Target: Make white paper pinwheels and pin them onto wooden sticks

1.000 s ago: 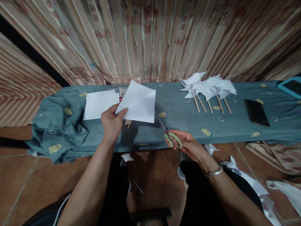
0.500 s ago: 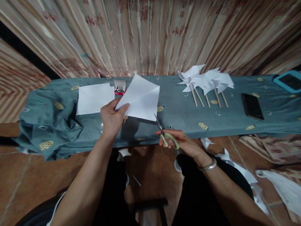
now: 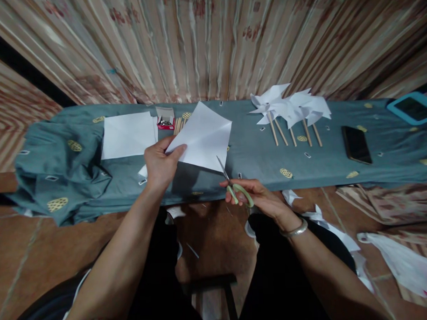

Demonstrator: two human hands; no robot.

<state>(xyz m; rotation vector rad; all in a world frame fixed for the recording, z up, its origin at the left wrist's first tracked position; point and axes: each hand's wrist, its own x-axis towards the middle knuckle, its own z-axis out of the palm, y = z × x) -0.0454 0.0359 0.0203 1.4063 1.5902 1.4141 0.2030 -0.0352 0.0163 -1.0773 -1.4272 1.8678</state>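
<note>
White paper square point(image 3: 202, 137) pinched at corner by left hand point(image 3: 160, 165), lifted over bench's near edge. Right hand point(image 3: 257, 198) fingers clamped in green scissors point(image 3: 235, 187), blades at sheet's lower edge. Risk: one-corner hold lets sheet flop, so cut could wander or tear.

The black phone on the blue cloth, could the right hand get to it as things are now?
Probably, but not freely: the right hand is shut on the green scissors. The black phone lies uncovered on the blue cloth, off to that hand's right, with nothing between them.
</note>
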